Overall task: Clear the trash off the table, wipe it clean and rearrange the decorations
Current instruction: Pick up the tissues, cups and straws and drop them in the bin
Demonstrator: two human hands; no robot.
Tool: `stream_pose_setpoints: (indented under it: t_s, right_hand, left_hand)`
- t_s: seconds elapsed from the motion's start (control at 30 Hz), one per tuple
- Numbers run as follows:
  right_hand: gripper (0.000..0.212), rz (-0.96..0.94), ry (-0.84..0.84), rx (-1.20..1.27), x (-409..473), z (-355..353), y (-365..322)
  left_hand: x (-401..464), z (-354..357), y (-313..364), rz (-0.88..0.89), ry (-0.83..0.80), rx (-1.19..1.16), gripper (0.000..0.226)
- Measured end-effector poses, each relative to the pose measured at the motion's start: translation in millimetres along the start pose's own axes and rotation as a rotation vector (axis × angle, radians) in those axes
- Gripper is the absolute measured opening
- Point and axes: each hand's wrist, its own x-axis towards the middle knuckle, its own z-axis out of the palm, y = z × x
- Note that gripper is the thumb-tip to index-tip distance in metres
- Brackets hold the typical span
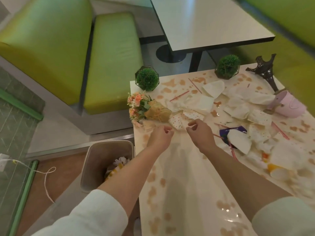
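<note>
Hands over cream stain-spotted table, left hand and right hand loosely curled, holding nothing, just short of crumpled polka-dot paper cups, beige bin below table's left edge, orange flower bouquet beside cups.

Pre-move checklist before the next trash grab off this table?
1. Left hand free: ok, fingers loosely curled, holding nothing.
2. Right hand free: ok, nothing visibly held.
3. Nearest trash in reach: ok, dotted paper cup lies crushed just beyond both hands.
4. Trash bin has room: ok, open, partly filled, beside the table.
5. Decorations clear of the reach: not ok, flower bouquet lies beside the cup.
6. Table dry: not ok, brown spills all over.
</note>
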Motion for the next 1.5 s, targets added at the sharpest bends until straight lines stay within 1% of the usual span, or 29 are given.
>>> stream_pose_setpoints:
  t_s: [0.13,0.27,0.37,0.47,0.6,0.73,0.8,0.87,0.93,1.03,1.1,1.17,1.27,1.33,1.43,1.5]
  right_hand:
    - [0.023,-0.102,0.008,-0.156,37,-15,24]
    - [0.037,-0.241,-0.039,-0.390,65,-21,42]
    - [0.041,-0.319,-0.091,-0.465,80,-22,51]
    - [0.038,-0.360,-0.108,-0.489,89,-22,55]
    - [0.034,-0.357,-0.079,-0.494,91,-21,58]
    - [0.047,-0.407,-0.028,-0.479,87,-20,62]
    - [0.053,-0.458,-0.037,-0.472,88,-19,60]
    - [0.052,-0.482,-0.088,-0.488,90,-17,57]
    - [0.044,-0.482,-0.119,-0.541,91,-16,54]
    - [0.034,-0.523,-0.102,-0.602,88,-14,55]
    - [0.028,-0.554,-0.040,-0.553,84,-15,56]
    - [0.022,-0.567,0.070,-0.471,78,-17,52]
    - [0.017,-0.550,0.195,-0.359,66,-21,43]
    - [0.018,-0.463,0.207,-0.245,55,-22,37]
    - [0.021,-0.267,0.150,-0.001,36,-17,27]
    - [0.023,-0.168,0.115,0.169,21,-11,17]
  left_hand:
    - [21,34,17,-0.025,0.033,0.074,0.039]
    - [34,57,26,-0.115,0.066,0.113,0.045]
    - [43,70,31,-0.163,0.126,0.123,0.049]
    - [46,81,34,-0.188,0.191,0.143,0.045]
    - [47,88,34,-0.206,0.253,0.146,0.035]
    - [45,90,32,-0.215,0.255,0.079,0.025]
    - [41,89,32,-0.237,0.251,0.045,0.022]
    - [38,87,31,-0.266,0.231,0.002,0.020]
    - [35,83,29,-0.292,0.215,-0.017,0.021]
    - [28,75,24,-0.286,0.220,-0.039,0.019]
    - [22,70,20,-0.264,0.213,-0.088,0.018]
    - [14,65,17,-0.244,0.204,-0.142,0.020]
    - [-1,59,12,-0.210,0.206,-0.264,0.035]
    - [-10,54,6,-0.205,0.230,-0.346,0.047]
    - [-23,38,-7,-0.207,0.295,-0.420,0.065]
    - [-31,24,-17,-0.201,0.309,-0.457,0.073]
